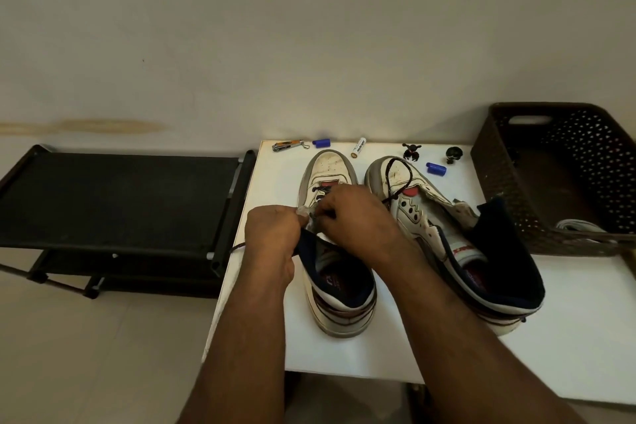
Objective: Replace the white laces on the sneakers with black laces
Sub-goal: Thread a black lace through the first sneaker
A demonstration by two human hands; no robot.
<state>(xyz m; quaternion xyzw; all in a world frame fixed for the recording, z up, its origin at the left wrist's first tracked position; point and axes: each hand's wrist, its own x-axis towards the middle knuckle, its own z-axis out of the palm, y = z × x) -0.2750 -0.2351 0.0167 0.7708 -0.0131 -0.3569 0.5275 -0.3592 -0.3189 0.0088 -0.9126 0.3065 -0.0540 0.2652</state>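
Now I'm mid-threading the left sneaker (327, 179): my right hand (354, 217) pinches the black lace (237, 247) at an eyelet, my left hand (272, 227) grips the collar just beside it, and next I should pull the slack through.

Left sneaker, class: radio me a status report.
Both hands, left and right, pinching black lace at left sneaker. Right sneaker: lace loose on toe. Nothing blocking.

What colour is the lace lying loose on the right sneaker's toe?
Black, seen in the head view: lace on right sneaker.
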